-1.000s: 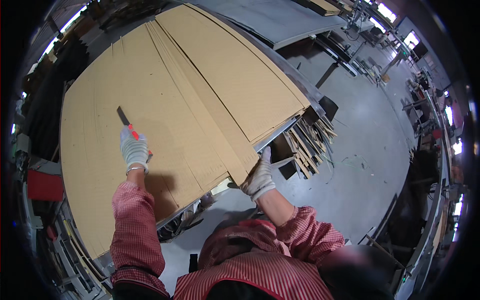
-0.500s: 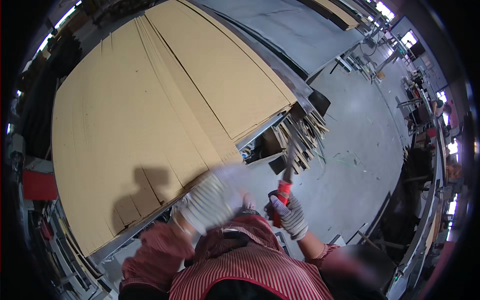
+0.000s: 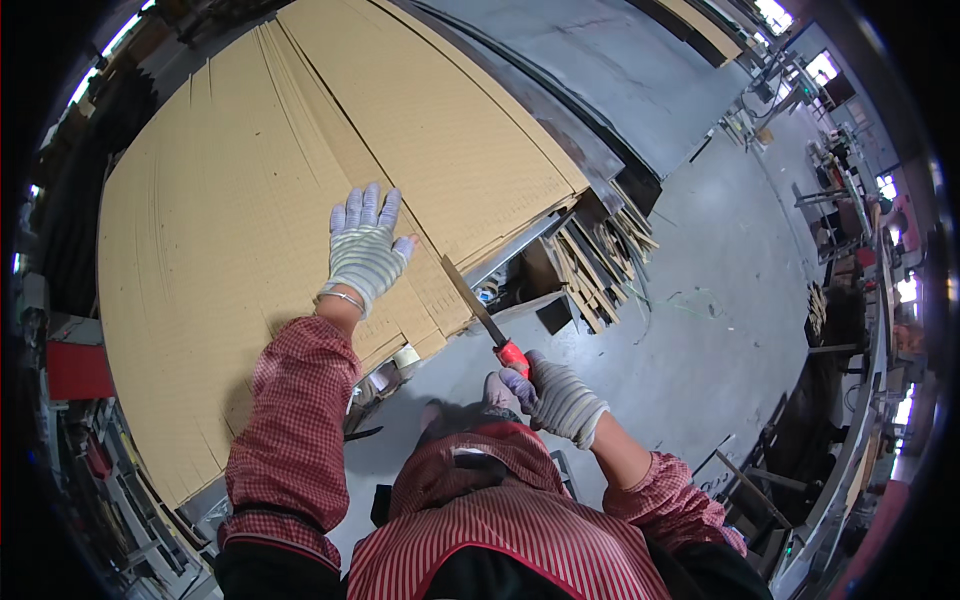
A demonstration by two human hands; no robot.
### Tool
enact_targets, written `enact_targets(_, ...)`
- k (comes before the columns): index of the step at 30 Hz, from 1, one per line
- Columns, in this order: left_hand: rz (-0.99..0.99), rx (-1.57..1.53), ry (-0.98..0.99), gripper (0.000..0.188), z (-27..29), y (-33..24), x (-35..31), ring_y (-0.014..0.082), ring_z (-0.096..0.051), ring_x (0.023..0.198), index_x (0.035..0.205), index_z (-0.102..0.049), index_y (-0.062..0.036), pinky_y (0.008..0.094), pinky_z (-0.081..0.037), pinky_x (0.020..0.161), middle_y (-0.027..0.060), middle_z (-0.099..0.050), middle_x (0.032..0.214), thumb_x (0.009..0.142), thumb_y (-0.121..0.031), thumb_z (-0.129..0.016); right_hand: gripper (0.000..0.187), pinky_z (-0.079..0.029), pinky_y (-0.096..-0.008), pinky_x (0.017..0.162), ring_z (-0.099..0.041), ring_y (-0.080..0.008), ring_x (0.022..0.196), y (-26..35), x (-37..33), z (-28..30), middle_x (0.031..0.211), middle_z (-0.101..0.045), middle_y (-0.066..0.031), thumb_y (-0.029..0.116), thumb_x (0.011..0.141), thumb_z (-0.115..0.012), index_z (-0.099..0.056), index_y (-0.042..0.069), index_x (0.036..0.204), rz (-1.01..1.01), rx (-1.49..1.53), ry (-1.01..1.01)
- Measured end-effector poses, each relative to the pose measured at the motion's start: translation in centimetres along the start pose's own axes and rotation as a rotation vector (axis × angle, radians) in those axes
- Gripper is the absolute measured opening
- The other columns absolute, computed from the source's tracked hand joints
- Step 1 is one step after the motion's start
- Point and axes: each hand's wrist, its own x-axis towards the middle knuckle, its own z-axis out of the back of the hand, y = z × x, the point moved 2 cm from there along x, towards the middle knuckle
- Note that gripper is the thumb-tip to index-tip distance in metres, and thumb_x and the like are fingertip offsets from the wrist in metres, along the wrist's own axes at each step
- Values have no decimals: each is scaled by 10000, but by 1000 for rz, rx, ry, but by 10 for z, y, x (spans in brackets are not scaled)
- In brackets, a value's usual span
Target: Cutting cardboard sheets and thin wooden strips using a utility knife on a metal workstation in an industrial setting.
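My left hand (image 3: 367, 250), in a striped knit glove, lies flat with fingers stretched on a large tan cardboard sheet (image 3: 220, 220). My right hand (image 3: 565, 402), gloved alike, grips the red handle of a long-bladed knife (image 3: 481, 314). Its dark blade points up and left, over the near right edge of the cardboard, just right of my left hand. Whether the blade touches the board I cannot tell. A long dark seam separates this sheet from another cardboard panel (image 3: 450, 130) on the right.
Under the cardboard's right edge, cut cardboard strips (image 3: 595, 275) stick out beside an open compartment. A pale roll-shaped object (image 3: 405, 356) sits at the near edge. Farther off is a grey-topped table (image 3: 620, 75). A red panel (image 3: 80, 357) stands at far left; grey floor (image 3: 700, 330) lies to the right.
My left hand has moved up and left from near my body onto the cardboard. The knife has swung left and down, from upright beside the board to its near right edge.
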Motion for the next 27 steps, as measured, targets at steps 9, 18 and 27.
enact_targets(9,2,8,-44,729,-1,-2,0,369,-245,1393,1459,-322,-124,519,-148,1131,183,-293,1504,861,-477,-545,491,-481,-462,707,-632,-425,797,27,1,15,765,-610,-290,405,953,-474,-512,-65,1085,-209,-45,150)
enact_targets(18,-3,-9,-135,779,3,-15,-8,382,-279,1360,1412,-386,-55,535,-144,1115,215,-346,1458,829,-547,-546,276,-509,-464,494,-631,-313,568,79,59,36,710,-636,-157,278,882,-569,-592,45,1027,-168,-294,441)
enact_targets(27,49,-3,8,763,12,-18,-1,371,-228,1387,1439,-344,-58,563,-106,1118,204,-281,1497,861,-533,-493,287,-433,-364,335,-564,-212,445,74,56,39,647,-571,-85,333,926,-494,-525,50,961,-307,-355,505)
